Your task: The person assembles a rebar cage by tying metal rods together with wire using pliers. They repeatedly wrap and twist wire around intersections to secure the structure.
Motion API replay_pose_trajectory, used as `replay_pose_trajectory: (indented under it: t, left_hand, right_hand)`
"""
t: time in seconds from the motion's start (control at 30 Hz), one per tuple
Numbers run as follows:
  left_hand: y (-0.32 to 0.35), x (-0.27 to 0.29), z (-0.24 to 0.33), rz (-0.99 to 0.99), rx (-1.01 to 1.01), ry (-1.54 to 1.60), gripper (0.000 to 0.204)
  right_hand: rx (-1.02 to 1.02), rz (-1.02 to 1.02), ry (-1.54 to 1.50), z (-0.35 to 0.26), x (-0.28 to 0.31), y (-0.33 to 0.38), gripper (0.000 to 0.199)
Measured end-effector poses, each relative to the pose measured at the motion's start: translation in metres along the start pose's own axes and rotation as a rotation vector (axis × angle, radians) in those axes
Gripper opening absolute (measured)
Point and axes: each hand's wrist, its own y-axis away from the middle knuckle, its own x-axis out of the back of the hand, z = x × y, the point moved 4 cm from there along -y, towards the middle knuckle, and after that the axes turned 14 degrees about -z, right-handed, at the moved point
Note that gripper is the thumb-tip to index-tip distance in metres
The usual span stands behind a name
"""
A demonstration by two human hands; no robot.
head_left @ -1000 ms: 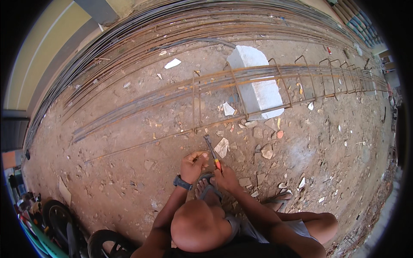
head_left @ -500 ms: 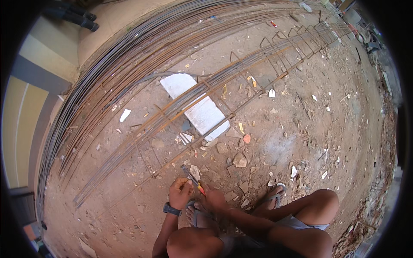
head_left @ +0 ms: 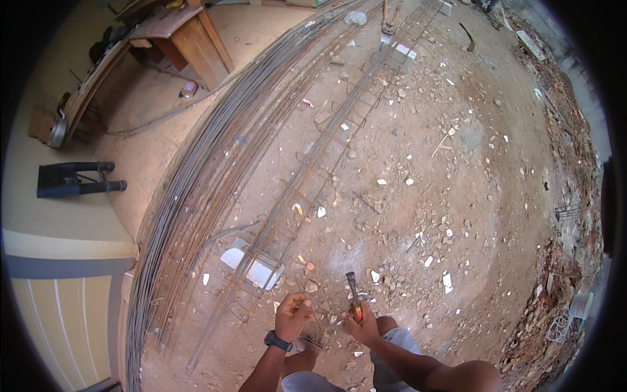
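Observation:
My right hand is closed around the red-and-yellow handles of a pair of pincers, whose dark head points away from me. To its left, my left hand, with a dark watch at the wrist, has its fingers pinched together on what looks like a thin wire. Beyond my hands lies a long rebar cage of rods and bent stirrups. Its near part rests across a white block, apart from both hands.
Long loose steel rods lie bundled left of the cage. A second pale block supports its far part, near orange-handled cutters. Stone and tile chips litter the dirt. A wooden table stands far left; coiled white cable lies right.
My view has risen and swung, so the cage now runs farther ahead. My hands have moved apart, and the pincers have come away from my left hand to the right.

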Motion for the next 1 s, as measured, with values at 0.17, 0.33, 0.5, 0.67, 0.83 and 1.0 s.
replay_pose_trajectory:
  t: [0.17,0.33,0.5,0.67,0.83,1.0]
  left_hand:
    - [-0.012,-0.124,0.106,-0.053,0.009,0.148,0.02]
    - [-0.066,-0.196,0.213,0.122,-0.226,0.09,0.014]
    - [-0.158,-0.225,0.313,0.023,-0.121,0.321,0.013]
    - [-0.286,-0.254,0.443,-0.185,-0.07,0.203,0.018]
    - [-0.404,-0.307,0.575,-0.279,-0.189,-0.095,0.02]
    - [-0.53,-0.366,0.653,-0.314,-0.23,-0.037,0.018]
  right_hand:
    - [-0.004,-0.038,-0.192,-0.149,0.142,0.004,0.033]
    - [-0.014,-0.33,-0.324,-0.28,0.232,-0.022,0.031]
    - [0.038,-0.308,-0.272,-0.357,0.313,-0.085,0.022]
    - [0.151,-0.239,-0.269,-0.425,0.421,-0.182,0.019]
    - [0.047,-0.236,-0.323,-0.478,0.529,-0.272,0.017]
    - [0.026,-0.131,-0.75,-0.532,0.619,-0.363,0.017]
